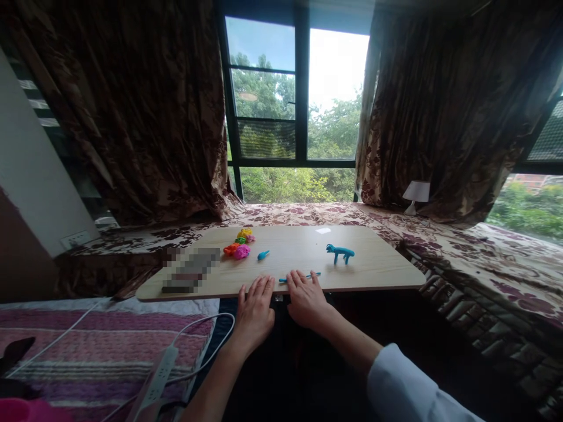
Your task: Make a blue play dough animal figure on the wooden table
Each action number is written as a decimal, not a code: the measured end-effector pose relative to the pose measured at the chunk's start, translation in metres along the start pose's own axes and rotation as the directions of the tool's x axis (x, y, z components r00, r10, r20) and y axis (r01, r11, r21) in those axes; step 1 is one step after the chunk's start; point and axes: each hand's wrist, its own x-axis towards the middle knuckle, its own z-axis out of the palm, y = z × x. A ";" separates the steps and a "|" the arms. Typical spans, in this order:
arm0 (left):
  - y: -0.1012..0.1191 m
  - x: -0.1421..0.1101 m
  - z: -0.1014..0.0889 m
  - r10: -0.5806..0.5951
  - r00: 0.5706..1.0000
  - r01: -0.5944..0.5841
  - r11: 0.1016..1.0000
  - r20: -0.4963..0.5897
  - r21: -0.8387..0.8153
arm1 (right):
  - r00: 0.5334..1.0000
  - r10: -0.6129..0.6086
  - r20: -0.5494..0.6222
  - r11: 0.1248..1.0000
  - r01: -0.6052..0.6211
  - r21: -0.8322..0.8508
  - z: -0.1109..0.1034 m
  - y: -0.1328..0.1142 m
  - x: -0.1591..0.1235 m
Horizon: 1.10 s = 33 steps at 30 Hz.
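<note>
My right hand (307,298) lies with its fingers stretched out flat over a thin blue roll of modelling clay (282,280) near the table's front edge. The roll's two ends show on either side of my fingers; its middle is hidden under them. My left hand (256,310) rests open on the table edge, just left of the roll, with nothing in it. To the right stands a blue clay animal figure (341,254) on its legs. A small blue clay piece with a thin tail (263,255) lies beyond my left hand.
Lumps of orange (230,249), pink (241,252), green and yellow (245,232) clay sit at the left of the wooden table (294,246). A blurred box (191,271) lies near its left end. A power strip (156,375) with a white cable is at lower left.
</note>
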 end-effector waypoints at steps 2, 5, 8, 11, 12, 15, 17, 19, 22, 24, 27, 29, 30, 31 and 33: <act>-0.002 0.000 0.001 0.008 1.000 -0.008 1.000 -0.002 0.002 | 1.000 0.021 -0.004 1.000 -0.021 -0.002 0.001 0.002 0.014; -0.002 0.000 0.002 0.012 1.000 -0.012 1.000 -0.005 0.000 | 1.000 0.020 -0.012 1.000 -0.020 -0.004 0.002 0.002 0.009; -0.001 -0.001 0.002 0.008 1.000 -0.008 1.000 -0.011 -0.006 | 0.999 -0.024 -0.025 1.000 0.024 -0.001 0.001 0.001 -0.014; 0.000 -0.001 0.000 0.000 1.000 -0.001 1.000 -0.012 -0.015 | 0.999 -0.040 -0.021 0.999 0.040 0.011 0.000 0.001 -0.021; 0.000 -0.001 0.000 -0.003 1.000 0.003 1.000 -0.010 -0.021 | 0.999 -0.030 -0.014 0.999 0.031 0.016 0.000 0.002 -0.018; 0.001 0.004 -0.004 -0.033 0.999 0.032 0.998 -0.009 -0.056 | 1.000 0.007 -0.001 1.000 -0.007 0.025 0.001 0.004 0.003; 0.003 0.009 -0.005 -0.046 0.999 0.046 0.995 -0.008 -0.084 | 1.000 0.014 -0.003 0.999 -0.014 0.030 0.001 0.006 0.013; 0.005 0.015 -0.006 -0.037 0.999 0.037 0.995 -0.002 -0.091 | 1.000 0.009 0.001 0.999 -0.009 0.037 0.000 0.010 0.014; 0.009 0.021 -0.005 -0.029 1.000 0.029 0.996 0.003 -0.085 | 1.000 0.009 0.004 0.999 -0.010 0.039 -0.006 0.017 0.005; 0.010 0.021 -0.004 -0.039 0.999 0.039 0.995 0.000 -0.089 | 1.000 0.017 0.000 0.999 -0.017 0.032 -0.010 0.022 0.000; 0.010 0.020 -0.005 -0.043 0.999 0.042 0.995 -0.005 -0.095 | 1.000 0.008 -0.007 1.000 -0.008 0.018 -0.014 0.023 -0.006; 0.009 0.018 -0.006 -0.041 0.999 0.041 0.994 -0.006 -0.100 | 1.000 -0.001 -0.015 1.000 0.001 0.010 -0.014 0.019 -0.011; 0.009 0.018 -0.007 -0.040 0.999 0.039 0.994 -0.005 -0.103 | 1.000 -0.005 -0.020 1.000 0.005 0.006 -0.014 0.017 -0.013; 0.009 0.018 -0.008 -0.039 0.999 0.038 0.994 -0.005 -0.106 | 1.000 -0.008 -0.028 1.000 0.008 0.001 -0.013 0.015 -0.015; 0.009 0.018 -0.009 -0.037 0.999 0.036 0.993 -0.004 -0.114 | 0.999 -0.014 -0.035 1.000 0.013 -0.016 -0.012 0.013 -0.017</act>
